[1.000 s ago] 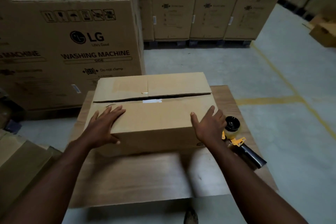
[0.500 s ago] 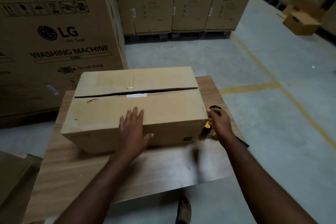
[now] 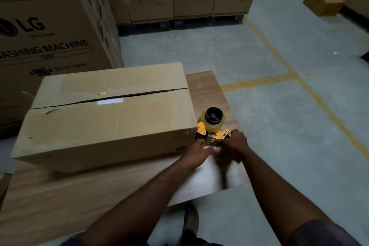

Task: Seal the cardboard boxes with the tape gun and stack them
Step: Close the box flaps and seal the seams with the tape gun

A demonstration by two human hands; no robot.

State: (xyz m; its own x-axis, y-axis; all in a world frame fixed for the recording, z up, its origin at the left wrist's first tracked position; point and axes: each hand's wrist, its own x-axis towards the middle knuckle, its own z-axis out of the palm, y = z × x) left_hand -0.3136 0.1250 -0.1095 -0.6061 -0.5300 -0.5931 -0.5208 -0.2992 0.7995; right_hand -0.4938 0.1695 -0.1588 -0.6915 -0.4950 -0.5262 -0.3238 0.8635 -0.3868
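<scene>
Box (image 3: 111,126) seam untaped, contents hidden; tape gun (image 3: 212,125) beside.

Bare forearms (image 3: 279,181), dark short sleeves (image 3: 321,232), one scuffed dark shoe (image 3: 191,219).

Handle of tape gun (image 3: 212,124) hidden under motion-blurred right hand (image 3: 235,143).

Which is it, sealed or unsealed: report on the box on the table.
Unsealed: the cardboard box has flaps folded down, but a dark gap shows along the seam.
</scene>
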